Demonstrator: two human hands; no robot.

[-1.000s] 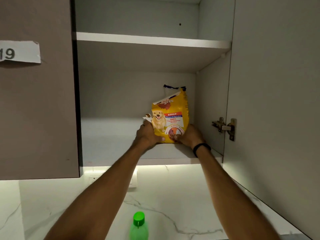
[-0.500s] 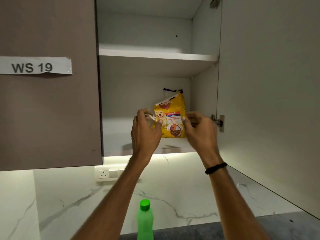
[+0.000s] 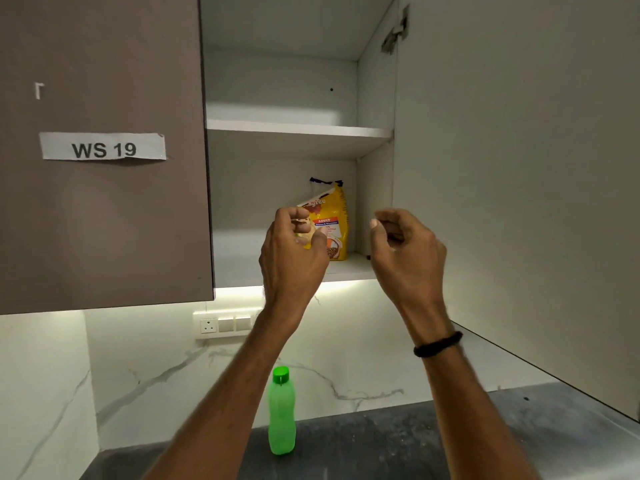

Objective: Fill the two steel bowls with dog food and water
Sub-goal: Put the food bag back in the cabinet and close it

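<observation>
The scene was dim; a warm strip under the cabinet (image 3: 104, 202) lit the marble wall (image 3: 156, 368); shelves lay shadowed; edges bowed slightly; focus stayed fairly sharp.

Single head-worn view — tilted upward, near the open cabinet (image 3: 277, 188).
</observation>
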